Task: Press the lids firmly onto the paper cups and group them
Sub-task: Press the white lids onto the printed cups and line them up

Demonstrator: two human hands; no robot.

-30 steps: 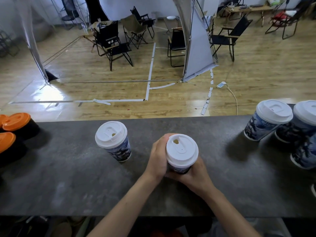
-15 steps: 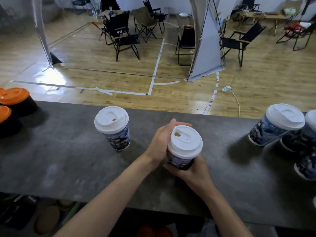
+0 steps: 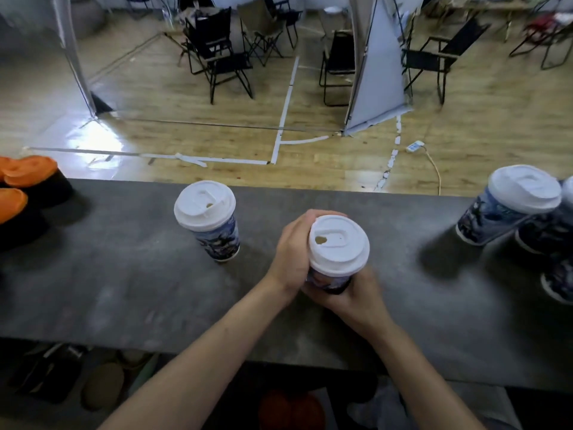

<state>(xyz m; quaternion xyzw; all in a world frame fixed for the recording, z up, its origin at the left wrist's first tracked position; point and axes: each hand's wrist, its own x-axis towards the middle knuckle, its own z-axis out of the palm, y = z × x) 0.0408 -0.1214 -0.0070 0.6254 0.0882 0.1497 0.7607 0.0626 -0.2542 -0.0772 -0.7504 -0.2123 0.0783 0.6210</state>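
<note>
From the head view, the job looks partly done. At the right end of the tabletop (image 3: 124, 290) a grouped cup (image 3: 483, 221) already wears a white lid, with more patterned cups (image 3: 555, 274) crowded just beside it, cut off by the frame edge so their count cannot be told. In the middle, both hands are on the held cup (image 3: 325, 280). The left hand (image 3: 294, 252) curls its grip round the far-left side up by the rim, and the right hand (image 3: 353, 296) wraps the lower body from the near side. Its white lid (image 3: 339, 243) sits on top and looks level, with the sip hole turned to the left (whether it has snapped fully home cannot be told from above). A lone cup (image 3: 217, 240) stands apart to the left, lidded too, its sip hole open. By this showing, what is left is to carry these two over to the group on the right. The cups are tall paper ones with a blue-and-white printed scene and domed plastic lids. The orange-lidded black cups (image 3: 29, 170) at the far left stand well apart from the paper ones.
</note>
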